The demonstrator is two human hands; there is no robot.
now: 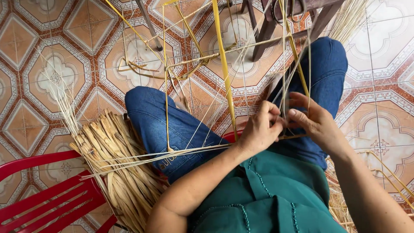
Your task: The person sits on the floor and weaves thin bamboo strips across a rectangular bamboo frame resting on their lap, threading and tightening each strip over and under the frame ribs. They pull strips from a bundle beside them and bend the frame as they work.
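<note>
My left hand [258, 129] and my right hand [317, 121] meet over my right knee, fingers pinched together on thin pale straw strands [284, 125]. The strands run up from my fingers toward a frame of yellow bamboo strips [224, 64] that rises in front of my knees. More fine strands trail from my left hand across my lap to the left. I sit in blue jeans [172, 125] and a green top.
A thick bundle of dried straw [116, 159] lies on a red plastic chair [51, 190] at my left. A dark wooden stool [293, 21] stands ahead on the patterned tile floor [51, 73]. Loose straw lies at the right by my leg [388, 172].
</note>
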